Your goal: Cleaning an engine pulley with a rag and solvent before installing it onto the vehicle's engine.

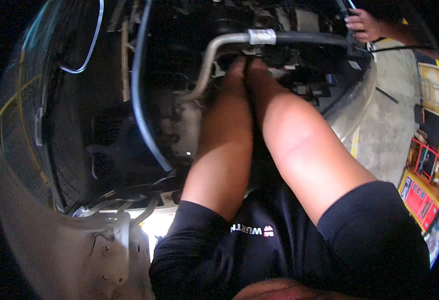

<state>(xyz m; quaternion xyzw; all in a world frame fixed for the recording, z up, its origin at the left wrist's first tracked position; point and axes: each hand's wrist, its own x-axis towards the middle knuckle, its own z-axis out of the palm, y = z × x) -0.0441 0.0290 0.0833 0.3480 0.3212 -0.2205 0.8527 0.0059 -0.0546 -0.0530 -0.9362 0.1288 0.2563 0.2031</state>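
A dark engine bay [114, 125] fills most of your view. Below it is your black shirt [289, 250], with a small white-and-red print on the chest. Your right arm [299, 135] and left arm [219, 140] run up side by side from the short sleeves into the bay, the right one the more brightly lit. A dull grey car panel [74, 255] takes up the lower left, and beyond the curved fender [362, 107] on your right lies a pale floor [397, 120]. To the left of your arms a long blue-grey strip [138, 95] hangs in a gentle curve. The pipe [212, 60] is at the upper middle: bare metal rising on the left, bending over to the right, then passing a silver sleeve [262, 36] into a black hose [312, 38]. At the far right stands a red-and-yellow cart [422, 197]. Near the upper right corner, another person's hand [363, 26] has its fingers curled around a dark bar [350, 35]. Your left hand [238, 66] and right hand [257, 65] are close together, just below the pipe in your view; they sink into shadow, so I cannot tell whether your fingers are spread, closed or gripping a part, or whether they touch the pipe.
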